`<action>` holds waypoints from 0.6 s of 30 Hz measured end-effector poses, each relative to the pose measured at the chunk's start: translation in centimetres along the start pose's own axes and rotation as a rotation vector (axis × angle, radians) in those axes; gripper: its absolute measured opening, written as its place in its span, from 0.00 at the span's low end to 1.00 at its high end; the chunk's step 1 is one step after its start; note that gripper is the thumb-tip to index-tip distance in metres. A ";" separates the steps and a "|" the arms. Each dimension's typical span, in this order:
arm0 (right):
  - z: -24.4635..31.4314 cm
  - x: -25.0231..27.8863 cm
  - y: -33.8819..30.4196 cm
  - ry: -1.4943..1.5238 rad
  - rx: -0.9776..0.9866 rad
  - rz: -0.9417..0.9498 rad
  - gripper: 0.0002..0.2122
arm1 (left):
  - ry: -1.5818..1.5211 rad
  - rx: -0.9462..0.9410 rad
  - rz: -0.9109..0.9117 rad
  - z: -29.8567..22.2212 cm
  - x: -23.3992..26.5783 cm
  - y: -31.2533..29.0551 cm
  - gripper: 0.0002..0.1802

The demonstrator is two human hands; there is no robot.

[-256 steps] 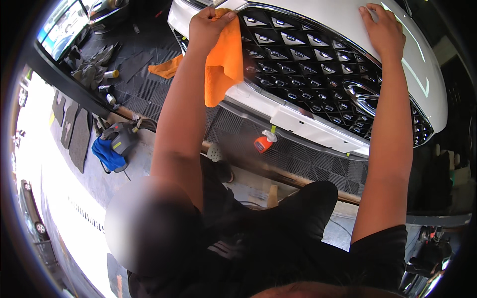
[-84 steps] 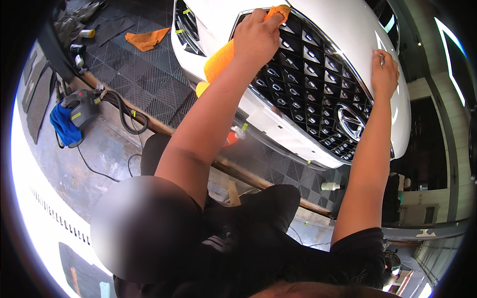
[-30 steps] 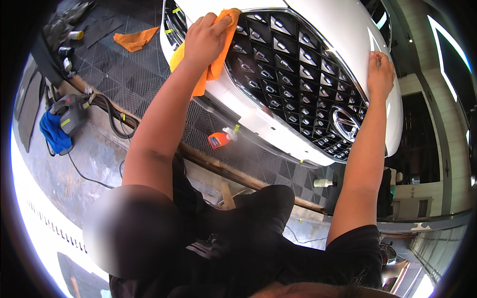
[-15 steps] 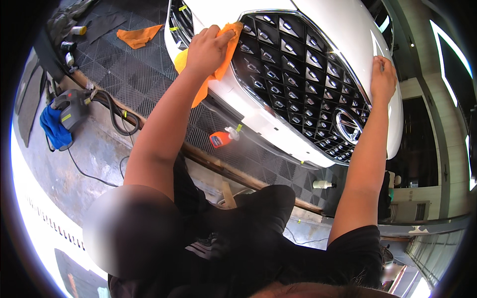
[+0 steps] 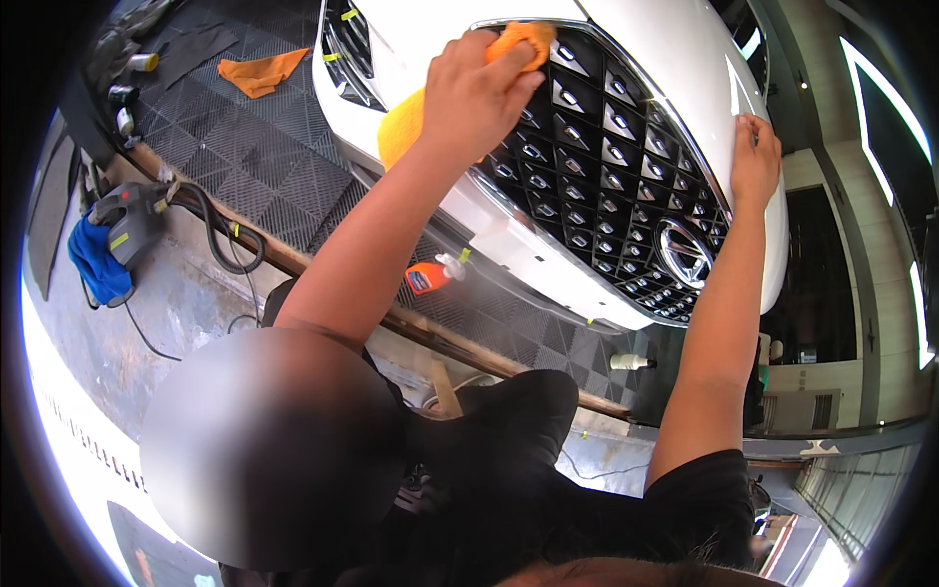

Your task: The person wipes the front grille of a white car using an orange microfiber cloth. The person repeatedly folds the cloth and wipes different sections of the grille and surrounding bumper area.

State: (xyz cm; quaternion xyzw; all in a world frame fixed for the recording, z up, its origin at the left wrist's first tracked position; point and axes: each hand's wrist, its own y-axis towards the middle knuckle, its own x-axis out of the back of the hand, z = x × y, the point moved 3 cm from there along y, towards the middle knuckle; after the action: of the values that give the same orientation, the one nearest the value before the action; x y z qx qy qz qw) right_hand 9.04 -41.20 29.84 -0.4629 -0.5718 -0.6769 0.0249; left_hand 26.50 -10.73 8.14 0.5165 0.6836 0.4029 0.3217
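My left hand (image 5: 471, 98) is closed on an orange microfibre cloth (image 5: 523, 44) at the upper left part of the grille (image 5: 577, 132). A yellow-orange fold (image 5: 399, 132) of cloth hangs out below the hand, over the white bumper. The black grille has chrome studs, a chrome rim and a round emblem (image 5: 682, 251). On the white bodywork to the right of the grille, my right hand (image 5: 755, 161) lies with its fingers stretched out. It holds nothing that I can see.
An orange spray bottle (image 5: 425, 278) and a pale bottle (image 5: 629, 362) are on the dark tiled floor. Another orange cloth (image 5: 259, 73) lies farther left. At left is a grey machine (image 5: 132, 220) with a blue cloth (image 5: 96, 259) and a black hose (image 5: 220, 240).
My left hand has moved right with the orange cloth, from the bumper beside the grille onto the grille's upper left part. My right hand stays on the bodywork.
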 end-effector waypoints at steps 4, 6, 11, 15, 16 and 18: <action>0.4 -0.1 0.2 -0.026 -0.031 0.015 0.19 | 0.041 -0.093 -0.008 -0.1 -2.6 1.8 0.14; 0.4 -0.1 0.3 -0.022 -0.012 0.012 0.18 | 0.036 -0.024 0.019 1.2 -3.1 0.4 0.15; 0.6 0.1 0.0 -0.017 -0.034 0.011 0.18 | 0.036 -0.013 -0.022 1.2 -3.5 -0.1 0.15; 0.3 -0.1 0.2 -0.024 -0.011 0.012 0.18 | 0.014 -0.068 -0.091 0.7 -3.8 1.0 0.14; 0.2 -0.1 0.2 -0.024 -0.005 0.013 0.18 | 0.027 -0.068 -0.090 0.7 -3.8 1.1 0.13; -0.2 -0.2 0.3 -0.006 0.006 0.009 0.18 | 0.054 -0.018 -0.057 1.6 -3.3 0.6 0.13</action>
State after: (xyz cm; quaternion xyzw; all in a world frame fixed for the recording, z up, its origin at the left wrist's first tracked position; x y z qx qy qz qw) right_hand 9.23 -41.59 29.96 -0.4671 -0.5720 -0.6737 0.0277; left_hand 29.00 -13.53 7.99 0.4830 0.7029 0.4136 0.3188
